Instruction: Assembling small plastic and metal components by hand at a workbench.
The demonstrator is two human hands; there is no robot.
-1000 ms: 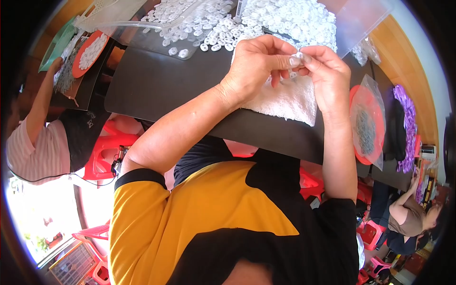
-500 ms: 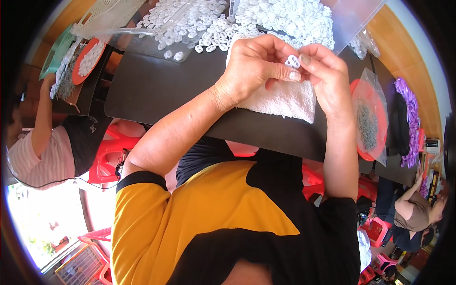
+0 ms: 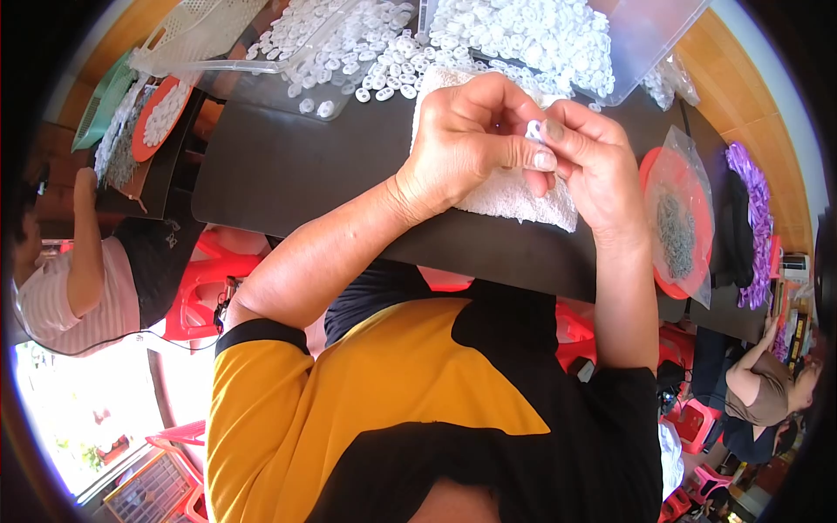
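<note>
A small white plastic piece with dark spots [image 3: 534, 131] is pinched between the fingertips of both hands, above a folded white towel [image 3: 523, 199]. My left hand [image 3: 475, 144] grips it with thumb and fingers from the left. From the other side, my right hand [image 3: 597, 161] closes its thumb and forefinger on the same piece, covering most of it. Beyond the hands, a large heap of white oval pieces [image 3: 532, 39] lies at the table's far side. More loose ovals [image 3: 401, 70] spread to its left.
Clear plastic bins [image 3: 654, 44] flank the heap on the dark table [image 3: 296, 166]. To the right, a red tray [image 3: 651, 227] holds small grey parts under a plastic bag. At far left, a person [image 3: 78, 288] sits by an orange tray [image 3: 148, 144]; another person [image 3: 758, 379] sits far right.
Both hands have shifted slightly down and turned the white piece, so its spotted face shows less now. My right fingers cover more of it.
</note>
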